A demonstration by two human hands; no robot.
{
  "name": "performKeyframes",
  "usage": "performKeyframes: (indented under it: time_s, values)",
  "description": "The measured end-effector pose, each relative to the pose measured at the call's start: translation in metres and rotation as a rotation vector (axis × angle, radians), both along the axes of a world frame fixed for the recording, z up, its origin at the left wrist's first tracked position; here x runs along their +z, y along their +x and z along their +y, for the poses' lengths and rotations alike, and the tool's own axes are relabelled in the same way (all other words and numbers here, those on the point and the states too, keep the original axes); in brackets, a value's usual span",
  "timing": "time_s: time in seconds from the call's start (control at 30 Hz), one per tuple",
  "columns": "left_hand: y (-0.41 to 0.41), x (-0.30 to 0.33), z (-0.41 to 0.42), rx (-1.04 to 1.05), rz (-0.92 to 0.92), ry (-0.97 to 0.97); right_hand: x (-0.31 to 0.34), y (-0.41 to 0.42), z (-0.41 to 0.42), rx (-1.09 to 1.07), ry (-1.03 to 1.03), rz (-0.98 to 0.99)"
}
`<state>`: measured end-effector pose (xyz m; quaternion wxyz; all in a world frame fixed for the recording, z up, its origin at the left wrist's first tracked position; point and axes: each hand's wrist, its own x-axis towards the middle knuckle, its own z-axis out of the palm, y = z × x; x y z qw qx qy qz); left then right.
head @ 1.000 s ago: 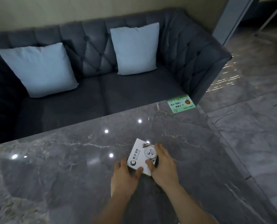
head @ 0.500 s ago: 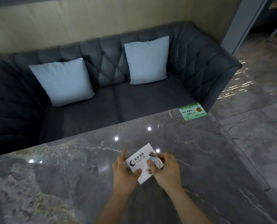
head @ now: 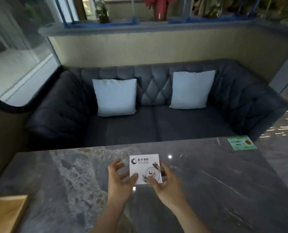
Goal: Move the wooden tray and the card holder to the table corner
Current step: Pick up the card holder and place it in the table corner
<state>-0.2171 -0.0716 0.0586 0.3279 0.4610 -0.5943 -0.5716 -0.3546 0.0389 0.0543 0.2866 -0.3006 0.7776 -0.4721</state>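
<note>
The card holder (head: 144,167), a white square card with a dark logo and a round emblem, is held tilted just above the middle of the grey marble table (head: 223,185). My right hand (head: 166,184) grips its right lower edge, thumb on the front and fingers behind. My left hand (head: 119,179) is at its left side with fingers spread; only the thumb touches the lower left corner. The wooden tray (head: 4,214), light brown, lies at the table's near left and is cut off by the frame edge.
A green label (head: 241,142) is stuck on the table's far right corner. Behind the table stands a dark tufted sofa (head: 156,128) with two pale cushions (head: 116,97) (head: 191,89). Shiny tiled floor (head: 284,148) lies to the right.
My head has lifted and turned left, bringing the wooden tray into view. The card holder has turned square to me. My left fingers have spread away from its edge.
</note>
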Motion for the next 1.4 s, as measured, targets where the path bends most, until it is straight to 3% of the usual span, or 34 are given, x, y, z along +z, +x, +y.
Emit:
performKeyframes:
  time_s: [0.27, 0.4, 0.47, 0.53, 0.63, 0.87, 1.4]
  values:
    - [0.163, -0.002, -0.105, 0.096, 0.004, 0.028, 0.015, 0.156, -0.124, 0.191, 0.030, -0.030]
    - [0.249, -0.006, -0.158, 0.083, -0.059, -0.032, 0.005, 0.237, -0.195, 0.205, 0.020, 0.120]
    - [0.283, -0.005, -0.179, 0.054, -0.175, -0.096, -0.001, 0.271, -0.223, 0.226, 0.038, 0.107]
    - [0.316, -0.007, -0.201, 0.059, -0.408, -0.185, -0.007, 0.302, -0.250, 0.257, 0.051, 0.122]
    - [0.354, -0.015, -0.231, 0.044, -0.538, -0.236, -0.013, 0.341, -0.285, 0.286, 0.044, 0.163]
    - [0.400, -0.040, -0.298, -0.010, -0.569, -0.314, -0.031, 0.381, -0.351, 0.366, 0.111, 0.307]
    - [0.426, -0.109, -0.401, 0.007, -0.735, -0.271, -0.096, 0.420, -0.460, 0.452, 0.195, 0.588]
